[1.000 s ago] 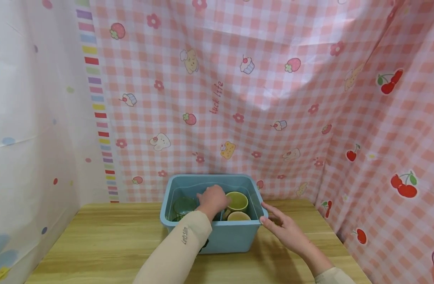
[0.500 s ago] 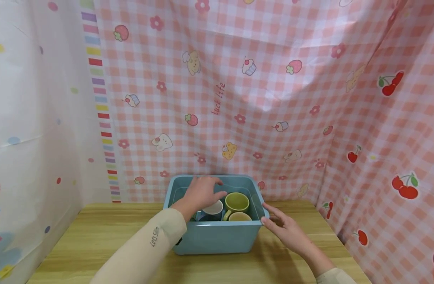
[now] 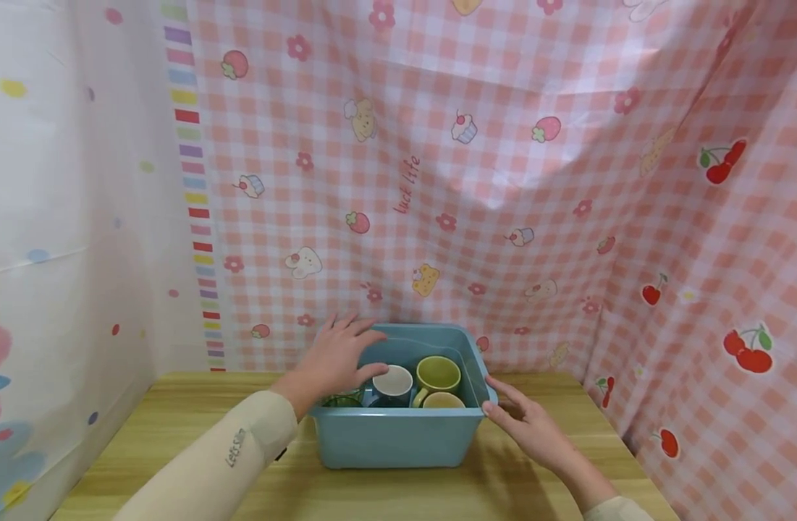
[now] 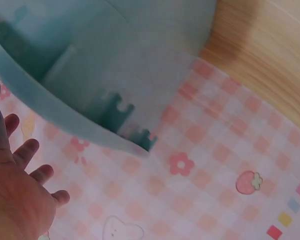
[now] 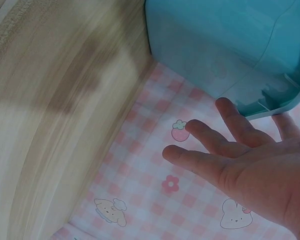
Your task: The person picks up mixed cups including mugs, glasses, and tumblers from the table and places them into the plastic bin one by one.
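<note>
A blue plastic bin (image 3: 398, 438) stands on the table near the curtain. Inside it are a blue mug with a white inside (image 3: 393, 382), a green mug (image 3: 439, 373), a cup with a pale yellow inside (image 3: 443, 401) and something of green glass (image 3: 343, 399), partly hidden by the left arm. Over the bin's left side my left hand (image 3: 336, 358) is spread, holding nothing; in the left wrist view its fingers (image 4: 27, 150) are apart beside the rim. My right hand (image 3: 531, 427) touches the right rim near the front corner, its fingers (image 5: 235, 120) extended.
The wooden table (image 3: 209, 427) extends left and right of the bin. Behind it hangs a pink checked curtain (image 3: 398, 181), with another cloth (image 3: 711, 289) along the right and a pale dotted one (image 3: 111, 217) on the left.
My left hand has come up out of the bin and moved left, spreading its fingers and uncovering the blue mug. My right hand stays at the rim. The view has shifted slightly.
</note>
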{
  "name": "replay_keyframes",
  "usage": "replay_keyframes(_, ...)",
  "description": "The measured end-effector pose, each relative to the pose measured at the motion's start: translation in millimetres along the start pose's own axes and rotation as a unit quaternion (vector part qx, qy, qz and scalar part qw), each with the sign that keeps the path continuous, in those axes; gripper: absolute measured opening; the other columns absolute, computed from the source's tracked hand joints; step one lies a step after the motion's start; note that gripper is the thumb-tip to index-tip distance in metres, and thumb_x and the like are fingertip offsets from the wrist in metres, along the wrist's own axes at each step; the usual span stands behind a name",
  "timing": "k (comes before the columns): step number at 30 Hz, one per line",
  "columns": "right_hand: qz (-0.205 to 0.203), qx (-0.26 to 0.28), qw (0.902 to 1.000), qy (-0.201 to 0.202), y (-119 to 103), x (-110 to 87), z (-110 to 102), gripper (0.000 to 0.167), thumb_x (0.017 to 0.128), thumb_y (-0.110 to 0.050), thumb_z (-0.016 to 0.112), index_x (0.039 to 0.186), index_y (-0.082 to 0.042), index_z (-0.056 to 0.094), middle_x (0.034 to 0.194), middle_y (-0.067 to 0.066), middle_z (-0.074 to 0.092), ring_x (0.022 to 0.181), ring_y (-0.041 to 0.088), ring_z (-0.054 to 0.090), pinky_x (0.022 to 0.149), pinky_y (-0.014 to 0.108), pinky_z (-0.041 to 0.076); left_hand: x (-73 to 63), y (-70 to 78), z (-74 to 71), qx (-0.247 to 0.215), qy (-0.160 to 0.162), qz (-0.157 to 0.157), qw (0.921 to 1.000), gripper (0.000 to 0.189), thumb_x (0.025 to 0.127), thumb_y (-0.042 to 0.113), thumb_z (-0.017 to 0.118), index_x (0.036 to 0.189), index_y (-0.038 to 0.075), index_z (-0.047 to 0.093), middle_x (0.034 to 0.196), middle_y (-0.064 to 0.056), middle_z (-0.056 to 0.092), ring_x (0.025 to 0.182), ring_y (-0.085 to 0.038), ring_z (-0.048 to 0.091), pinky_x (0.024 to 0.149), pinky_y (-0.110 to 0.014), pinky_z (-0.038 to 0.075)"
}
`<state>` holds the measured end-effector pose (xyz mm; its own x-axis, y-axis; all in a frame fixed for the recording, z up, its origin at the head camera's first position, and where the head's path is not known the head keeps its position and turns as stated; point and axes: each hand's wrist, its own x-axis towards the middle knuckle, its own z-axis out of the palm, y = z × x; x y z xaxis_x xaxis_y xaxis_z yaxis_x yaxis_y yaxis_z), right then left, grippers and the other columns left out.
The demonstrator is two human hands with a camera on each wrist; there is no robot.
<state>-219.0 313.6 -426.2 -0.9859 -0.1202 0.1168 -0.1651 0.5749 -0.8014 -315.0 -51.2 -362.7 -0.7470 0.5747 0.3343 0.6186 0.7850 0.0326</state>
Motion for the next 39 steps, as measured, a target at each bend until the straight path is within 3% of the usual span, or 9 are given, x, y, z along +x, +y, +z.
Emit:
replay_keyframes(4,-0.002,0.002,1.0,-0.001,0,-0.2,0,0.061,0.108,-0.04,0.063,0.163,-0.021,0.046,0.144,0.023,0.068,0.135,0.038,0.065,0.108,0.057,0.056,-5.0,-6.8,-2.8,0.023,0.005,-0.008,0.9997,0.06,0.1,0.063,0.064,0.149,0.028,0.062,0.166,-0.006,0.051,0.162,-0.039,0.033,0.133,-0.067,0.018)
replay_keyframes(18,-0.002,0.005,1.0,0.004,1,-0.7,3,0.061,0.108,-0.039,0.064,0.163,-0.02,0.046,0.141,0.021,0.07,0.133,0.036,0.067,0.107,0.056,0.057,-28.8,-35.1,-5.5,0.023,0.03,-0.036,0.9986,0.06,0.099,0.06,0.068,0.148,0.025,0.064,0.162,-0.011,0.055,0.158,-0.044,0.038,0.129,-0.072,0.021)
replay_keyframes(25,-0.002,0.008,0.9999,0.006,1,0.3,3,0.061,0.108,-0.038,0.063,0.163,-0.019,0.046,0.141,0.022,0.07,0.133,0.036,0.067,0.107,0.056,0.057,-46.1,-52.5,-9.4,0.031,0.04,-0.06,0.9969,0.061,0.097,0.057,0.072,0.148,0.024,0.064,0.161,-0.011,0.056,0.156,-0.044,0.04,0.127,-0.073,0.024)
replay_keyframes(31,-0.003,0.007,0.9999,0.006,1,0.0,2,0.06,0.108,-0.037,0.063,0.163,-0.019,0.046,0.142,0.023,0.069,0.133,0.036,0.067,0.107,0.056,0.057,-62.3,-70.3,-8.4,0.042,0.07,-0.07,0.9942,0.062,0.095,0.055,0.076,0.146,0.02,0.066,0.16,-0.011,0.057,0.149,-0.044,0.047,0.123,-0.073,0.032)
replay_keyframes(39,0.0,0.01,0.9999,-0.001,1,-0.7,1,0.061,0.108,-0.039,0.063,0.164,-0.021,0.045,0.144,0.023,0.067,0.134,0.036,0.066,0.107,0.057,0.057,-84.9,-88.3,-10.5,0.032,0.081,-0.089,0.9922,0.061,0.095,0.048,0.078,0.146,0.018,0.065,0.157,-0.015,0.058,0.149,-0.048,0.045,0.124,-0.076,0.026)
